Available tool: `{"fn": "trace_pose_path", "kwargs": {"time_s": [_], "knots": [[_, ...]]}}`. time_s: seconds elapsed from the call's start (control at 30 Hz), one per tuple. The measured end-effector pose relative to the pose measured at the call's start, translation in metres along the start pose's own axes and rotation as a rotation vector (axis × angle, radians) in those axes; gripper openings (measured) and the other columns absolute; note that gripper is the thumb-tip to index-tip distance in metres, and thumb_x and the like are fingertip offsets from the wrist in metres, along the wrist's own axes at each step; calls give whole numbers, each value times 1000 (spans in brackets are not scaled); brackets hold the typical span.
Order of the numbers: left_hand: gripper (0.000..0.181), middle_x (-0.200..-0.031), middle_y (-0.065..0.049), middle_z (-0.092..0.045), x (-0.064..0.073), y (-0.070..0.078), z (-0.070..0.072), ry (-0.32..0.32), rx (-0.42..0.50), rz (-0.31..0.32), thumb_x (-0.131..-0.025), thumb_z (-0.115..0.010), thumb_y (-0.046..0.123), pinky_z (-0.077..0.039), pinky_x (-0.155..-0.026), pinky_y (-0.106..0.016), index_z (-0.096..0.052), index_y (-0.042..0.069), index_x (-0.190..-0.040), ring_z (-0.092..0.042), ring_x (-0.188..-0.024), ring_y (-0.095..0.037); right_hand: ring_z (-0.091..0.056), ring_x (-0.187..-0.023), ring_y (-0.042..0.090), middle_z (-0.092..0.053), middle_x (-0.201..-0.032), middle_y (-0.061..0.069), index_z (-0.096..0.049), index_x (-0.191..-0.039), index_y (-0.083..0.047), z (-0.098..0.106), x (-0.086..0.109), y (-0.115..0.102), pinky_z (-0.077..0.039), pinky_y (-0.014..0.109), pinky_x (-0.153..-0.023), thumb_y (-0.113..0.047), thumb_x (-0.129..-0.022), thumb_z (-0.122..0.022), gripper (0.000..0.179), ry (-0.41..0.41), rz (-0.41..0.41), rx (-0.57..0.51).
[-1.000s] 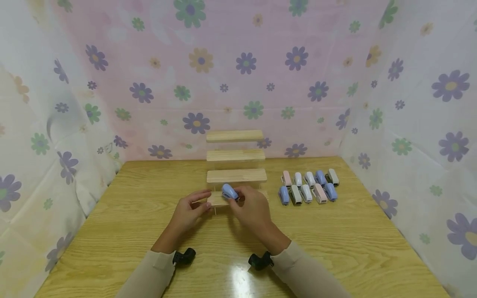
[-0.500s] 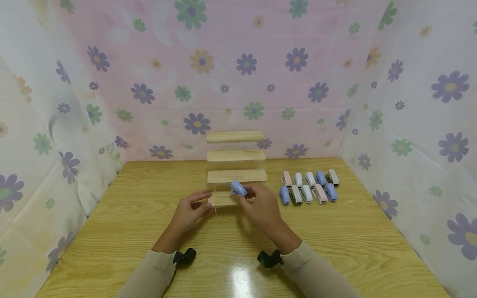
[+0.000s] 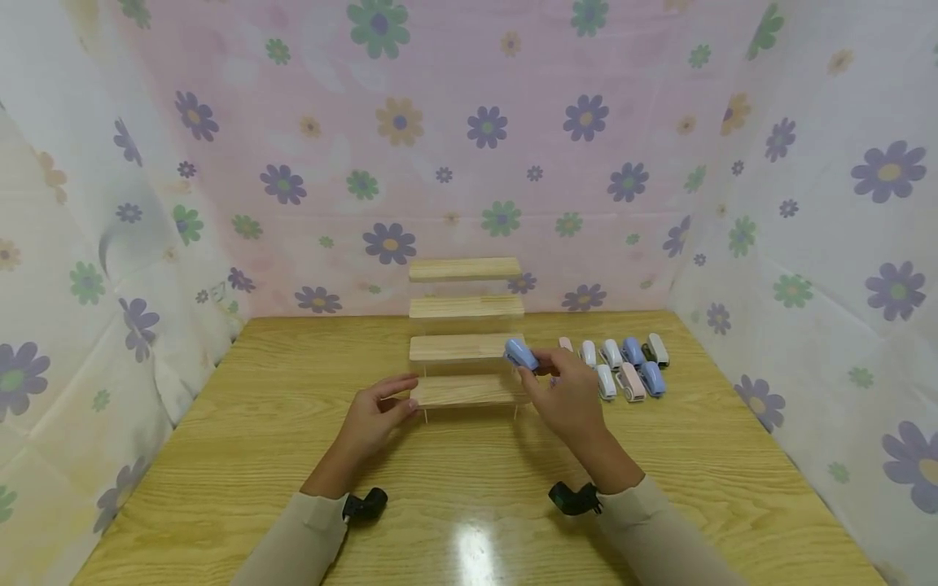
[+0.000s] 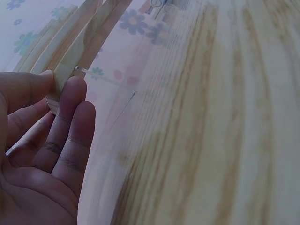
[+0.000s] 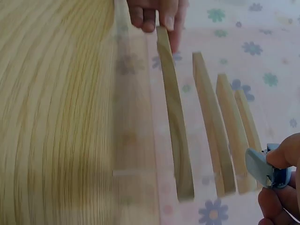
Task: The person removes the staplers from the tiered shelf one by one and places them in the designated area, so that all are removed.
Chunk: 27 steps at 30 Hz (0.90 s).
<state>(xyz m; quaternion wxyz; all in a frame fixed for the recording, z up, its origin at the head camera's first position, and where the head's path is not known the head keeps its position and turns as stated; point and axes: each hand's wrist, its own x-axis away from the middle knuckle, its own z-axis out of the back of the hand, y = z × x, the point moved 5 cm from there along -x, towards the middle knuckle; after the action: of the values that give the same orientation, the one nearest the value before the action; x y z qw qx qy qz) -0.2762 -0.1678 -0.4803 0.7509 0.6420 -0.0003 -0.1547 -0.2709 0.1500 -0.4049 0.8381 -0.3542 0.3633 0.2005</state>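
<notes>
A small blue stapler is pinched between the thumb and fingers of my right hand, raised beside the right end of a stepped wooden display rack. The right wrist view also shows the blue stapler, with part of the hand cut off at the frame edge. My left hand grips the left end of the rack's lowest board. In the left wrist view the thumb is on one face of that board and the fingers are against the other. No stapler stands on the rack's boards.
Several small blue, white and pink staplers lie in two rows on the wooden table, right of the rack; my right hand partly hides some. Higher boards rise behind the lowest one. A flowered cloth hangs behind and at both sides.
My right hand has moved right with the blue stapler, from over the lowest board to beyond its right end, uncovering that board. My left hand keeps its grip at the left end.
</notes>
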Motion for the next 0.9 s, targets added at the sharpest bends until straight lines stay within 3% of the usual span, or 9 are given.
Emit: {"fn": "trace_pose_path", "kwargs": {"time_s": [0.23,0.37,0.57,0.73,0.8,0.9], "knots": [[41,-155,-19,-49,0,0,0,6,-3,-11,-100,-67,5,-62,-87,-29,-62,-2,-140,-75,-102,-22,-74,-76,22,-77,-92,10,-75,-112,-1,31,1,37,-60,41,-62,-17,-86,-86,32,66,-33,82],[42,-155,-22,-48,0,-2,-1,2,0,-27,-100,-67,6,-62,-87,-28,-61,-3,-141,-75,-103,-25,-75,-76,24,-77,-92,12,-76,-111,0,53,-1,62,-55,27,-63,-18,-87,-84,31,124,-79,121],[41,-155,-17,-49,0,-5,-1,6,1,-9,-100,-68,8,-62,-87,-31,-62,0,-141,-74,-105,-33,-74,-80,27,-77,-96,16,-76,-116,0,83,6,109,-46,10,-67,-22,-91,-80,34,203,-250,154],[42,-156,-16,-49,0,-4,0,4,1,0,-101,-68,9,-62,-89,-34,-62,1,-142,-73,-106,-38,-64,-82,0,-77,-102,13,-75,-121,-4,104,19,144,-43,6,-73,-30,-96,-75,36,235,-443,173],[42,-156,-16,-48,0,-3,0,0,-1,1,-101,-68,9,-62,-89,-35,-61,1,-142,-73,-107,-38,-56,-80,-11,-76,-103,13,-75,-122,-5,111,25,154,-41,8,-73,-32,-96,-74,37,244,-491,177],[42,-156,-16,-48,-1,-2,1,-4,-10,1,-101,-67,9,-62,-89,-34,-61,2,-142,-73,-107,-38,-51,-78,-16,-76,-103,14,-76,-122,-6,119,31,165,-41,9,-72,-32,-96,-74,37,263,-536,177]]}}
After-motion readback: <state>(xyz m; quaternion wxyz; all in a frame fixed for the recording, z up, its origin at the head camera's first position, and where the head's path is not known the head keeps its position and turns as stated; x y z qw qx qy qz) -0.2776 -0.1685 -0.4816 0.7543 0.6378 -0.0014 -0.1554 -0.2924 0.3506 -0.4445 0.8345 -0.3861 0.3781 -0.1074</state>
